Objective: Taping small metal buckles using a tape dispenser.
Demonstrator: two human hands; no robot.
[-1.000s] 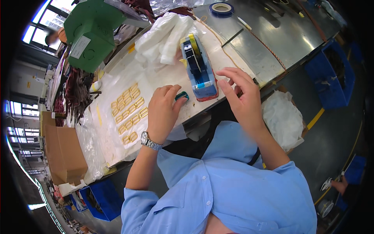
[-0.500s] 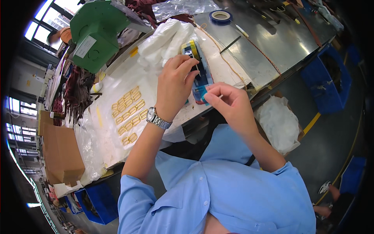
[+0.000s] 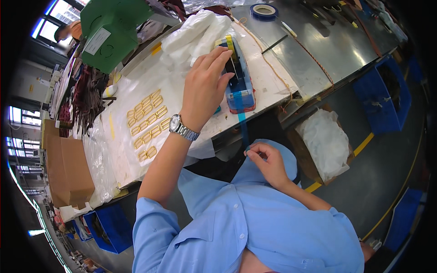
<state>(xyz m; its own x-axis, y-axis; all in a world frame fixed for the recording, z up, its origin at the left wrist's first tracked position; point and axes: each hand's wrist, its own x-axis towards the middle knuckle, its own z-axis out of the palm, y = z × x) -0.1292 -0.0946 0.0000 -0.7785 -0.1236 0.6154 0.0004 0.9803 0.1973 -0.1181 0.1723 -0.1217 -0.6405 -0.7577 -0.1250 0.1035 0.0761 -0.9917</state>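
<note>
A blue tape dispenser [image 3: 247, 86] with a yellow part at its far end stands near the table's front edge. My left hand [image 3: 207, 86] lies over its left side, fingers stretched out and thumb apart, the fingertips touching its top. From the dispenser's near end a strip of translucent blue tape [image 3: 243, 129] runs down past the table edge. Its free end is pinched in my right hand [image 3: 268, 161], close to my body. To the left of my left hand, gold metal slider buckles [image 3: 150, 113] lie in rows on the white sheet.
White soft wrapping [image 3: 195, 34] sits behind the dispenser. A blue tape roll [image 3: 264, 12], a pen [image 3: 289, 29] and a braided cord [image 3: 314, 61] lie on the metal surface. A green machine [image 3: 111, 34] stands far left, a cardboard box [image 3: 70, 168] nearer. A lined box [image 3: 323, 145] is at right.
My right hand has pulled away from the dispenser toward my body, drawing out a long strip of tape. My left hand stays at the dispenser, its fingers now straighter.
</note>
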